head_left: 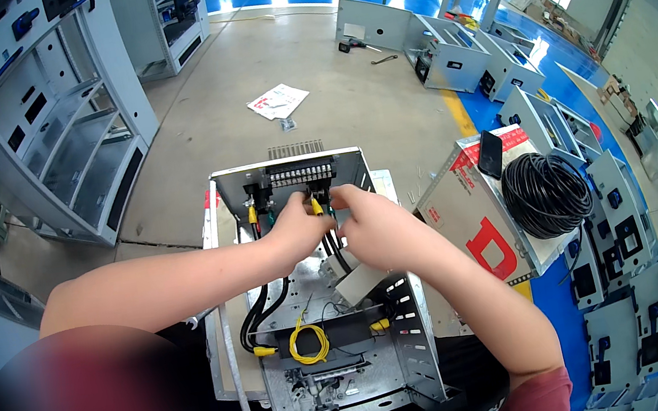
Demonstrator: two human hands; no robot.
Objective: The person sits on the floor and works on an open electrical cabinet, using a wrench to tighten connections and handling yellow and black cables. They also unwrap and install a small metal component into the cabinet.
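An open grey metal electrical box (402, 322) sits right below me. A black terminal strip (301, 175) runs across its far wall. My left hand (296, 226) and my right hand (375, 226) meet just below the strip, fingers pinched on a yellow-tipped black cable end (316, 206). Another yellow-sleeved cable (252, 214) stands to the left of my left hand. Thick black cables (258, 310) loop down the box's left side. A coil of thin yellow wire (309, 343) lies on the lower bracket.
A white and red carton (481, 225) lies to the right with a coil of black cable (546, 192) and a dark phone (491, 154) on it. Rows of grey boxes (621, 221) line the blue floor on the right. Tall grey cabinet frames (52, 119) stand on the left. Papers (277, 100) lie on the concrete floor.
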